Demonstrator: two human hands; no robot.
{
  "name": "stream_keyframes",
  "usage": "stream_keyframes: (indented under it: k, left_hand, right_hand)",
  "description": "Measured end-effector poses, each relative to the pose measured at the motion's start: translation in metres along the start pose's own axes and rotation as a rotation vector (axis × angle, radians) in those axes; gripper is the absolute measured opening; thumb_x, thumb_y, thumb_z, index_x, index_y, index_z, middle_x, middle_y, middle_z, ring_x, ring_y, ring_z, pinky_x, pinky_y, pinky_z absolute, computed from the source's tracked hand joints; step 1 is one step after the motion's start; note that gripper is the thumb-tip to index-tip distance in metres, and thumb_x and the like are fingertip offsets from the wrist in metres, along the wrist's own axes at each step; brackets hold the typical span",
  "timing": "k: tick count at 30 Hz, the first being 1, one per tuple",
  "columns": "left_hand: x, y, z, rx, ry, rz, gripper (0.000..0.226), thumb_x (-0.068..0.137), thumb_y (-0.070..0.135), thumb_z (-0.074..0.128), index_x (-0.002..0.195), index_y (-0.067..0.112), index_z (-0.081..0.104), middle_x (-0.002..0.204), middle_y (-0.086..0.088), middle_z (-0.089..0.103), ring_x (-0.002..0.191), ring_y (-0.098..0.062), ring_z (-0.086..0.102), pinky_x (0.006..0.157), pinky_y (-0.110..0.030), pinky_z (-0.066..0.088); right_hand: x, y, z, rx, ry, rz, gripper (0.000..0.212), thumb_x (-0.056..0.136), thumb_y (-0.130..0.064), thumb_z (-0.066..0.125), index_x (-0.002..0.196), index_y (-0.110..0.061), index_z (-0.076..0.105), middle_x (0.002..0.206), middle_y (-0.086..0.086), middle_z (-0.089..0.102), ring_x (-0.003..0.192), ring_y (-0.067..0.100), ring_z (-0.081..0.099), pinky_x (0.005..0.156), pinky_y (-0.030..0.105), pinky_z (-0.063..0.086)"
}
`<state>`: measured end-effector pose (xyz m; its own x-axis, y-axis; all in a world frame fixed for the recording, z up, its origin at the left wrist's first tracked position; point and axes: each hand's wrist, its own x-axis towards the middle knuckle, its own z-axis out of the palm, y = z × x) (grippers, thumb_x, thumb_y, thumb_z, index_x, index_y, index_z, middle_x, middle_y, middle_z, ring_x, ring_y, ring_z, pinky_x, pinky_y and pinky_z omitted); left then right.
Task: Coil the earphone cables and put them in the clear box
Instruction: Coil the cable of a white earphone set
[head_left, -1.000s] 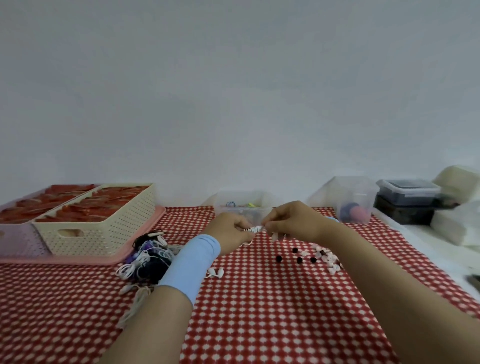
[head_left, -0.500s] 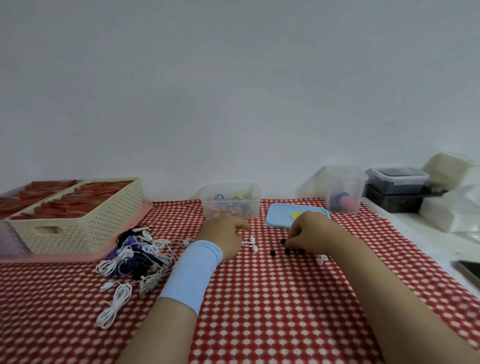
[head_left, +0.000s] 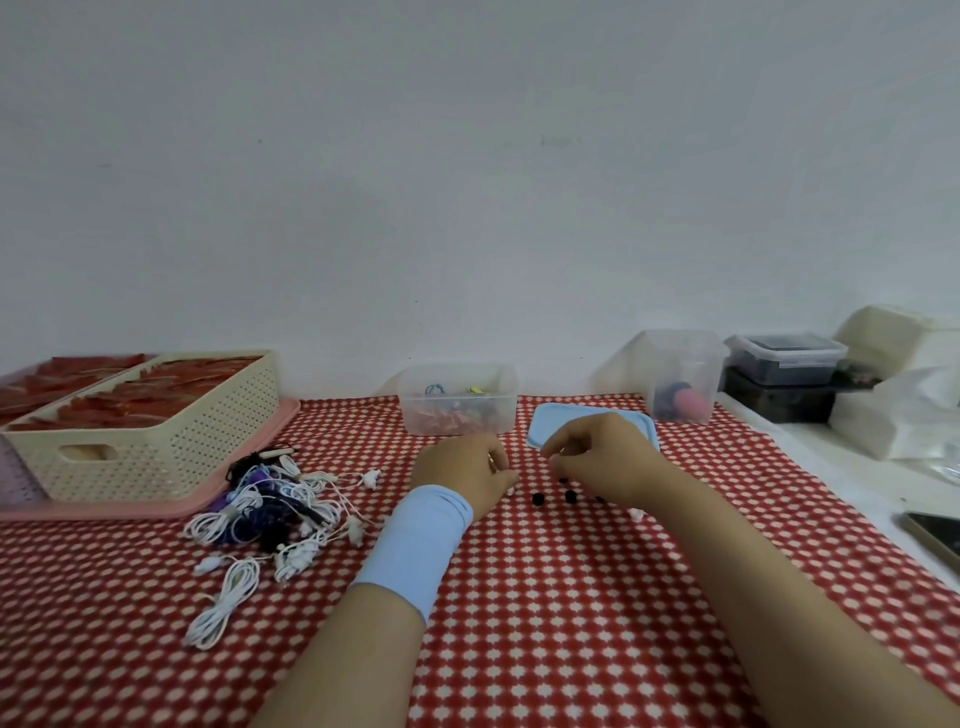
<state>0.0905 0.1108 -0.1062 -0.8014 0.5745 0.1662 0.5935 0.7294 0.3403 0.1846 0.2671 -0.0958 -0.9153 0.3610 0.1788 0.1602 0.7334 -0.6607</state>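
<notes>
A red-and-white checked cloth (head_left: 571, 623) covers the surface, which runs back to a plain pale wall (head_left: 467, 182). The earphones (head_left: 270, 499) lie in a tangle of white, purple and black cable on the left. They sit just in front of a pink tray (head_left: 156, 506) that carries a cream basket (head_left: 156, 415). One white cable (head_left: 228, 597) lies looped by itself nearer the front. The clear box (head_left: 457, 400) stands open at the back by the wall with a few coloured bits inside, and a blue lid (head_left: 550, 421) lies flat just to its right. Both hands are low over the cloth in front of the box and lid. The left hand (head_left: 462, 475), with a pale blue wristband (head_left: 415, 545) behind it, has its fingers curled and a small white piece at the tips; I cannot tell whether it grips that piece. The right hand (head_left: 602, 457) is curled too, above some small black bits (head_left: 537, 499) on the cloth, and I cannot tell whether it pinches anything. Further right stand a tall clear tub (head_left: 680, 374), dark lidded boxes (head_left: 784, 358) and white foam boxes (head_left: 904, 338). A phone (head_left: 935, 535) lies at the edge.
</notes>
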Motion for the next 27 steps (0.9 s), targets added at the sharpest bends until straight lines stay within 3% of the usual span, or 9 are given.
stream_keyframes:
  k: [5,8,11,17,20,22,27]
  left_hand:
    - [0.004,-0.009,0.009,-0.272,0.050,-0.046,0.003,0.089,0.030,0.065,0.091,0.032,0.065,0.085,0.013,0.073,0.085,-0.005,0.065,0.087,-0.032,0.053]
    - [0.000,-0.015,0.008,-0.480,0.128,0.003,0.013,0.091,0.028,0.066,0.103,0.026,0.071,0.092,0.014,0.070,0.087,0.000,0.062,0.083,-0.020,0.049]
    - [-0.009,-0.014,0.004,-0.668,0.154,0.083,0.009,0.091,0.022,0.067,0.095,0.025,0.074,0.087,0.015,0.071,0.083,0.003,0.064,0.081,-0.014,0.048]
    - [-0.024,-0.005,0.001,-0.985,0.116,0.045,0.013,0.095,0.023,0.062,0.092,0.023,0.075,0.088,0.009,0.076,0.088,-0.003,0.069,0.091,-0.024,0.051]
    - [-0.024,-0.008,0.003,-1.045,0.084,0.014,0.021,0.094,0.030,0.062,0.082,0.023,0.078,0.089,0.006,0.076,0.091,-0.012,0.068,0.097,-0.036,0.050]
    - [-0.023,-0.009,0.005,-1.073,0.057,0.016,0.022,0.094,0.031,0.062,0.081,0.023,0.078,0.089,0.003,0.076,0.090,-0.017,0.068,0.098,-0.042,0.051]
    - [-0.021,-0.009,0.007,-1.105,0.002,0.052,0.019,0.094,0.028,0.063,0.087,0.018,0.077,0.082,0.001,0.074,0.081,-0.020,0.069,0.090,-0.040,0.053]
  right_hand:
    - [-0.006,-0.004,0.003,0.232,-0.029,0.050,0.006,0.087,-0.017,0.075,0.082,-0.018,0.079,0.065,-0.012,0.072,0.053,0.007,0.060,0.054,0.017,0.049]
    - [-0.007,-0.005,0.003,0.364,-0.035,0.050,0.004,0.089,-0.013,0.075,0.086,-0.012,0.079,0.059,-0.009,0.069,0.048,0.010,0.053,0.049,0.017,0.045]
    - [-0.008,-0.008,0.003,0.513,-0.052,0.063,0.005,0.088,-0.013,0.077,0.093,-0.014,0.077,0.064,-0.002,0.068,0.050,0.013,0.052,0.043,0.020,0.038]
    - [-0.009,-0.011,-0.001,0.806,-0.097,0.139,0.012,0.084,-0.007,0.077,0.096,-0.009,0.076,0.076,0.007,0.065,0.049,0.014,0.051,0.038,0.020,0.027]
    - [-0.009,-0.011,-0.001,0.889,-0.132,0.138,0.013,0.088,-0.007,0.073,0.100,-0.010,0.075,0.090,0.012,0.064,0.051,0.012,0.049,0.042,0.020,0.024]
    - [-0.009,-0.011,-0.001,0.910,-0.167,0.140,0.013,0.090,-0.007,0.069,0.101,-0.010,0.076,0.090,0.012,0.063,0.051,0.011,0.048,0.042,0.020,0.025]
    - [-0.007,-0.008,0.001,0.867,-0.262,0.119,0.019,0.095,-0.010,0.063,0.110,-0.006,0.073,0.084,0.006,0.065,0.054,0.010,0.049,0.040,0.018,0.025]
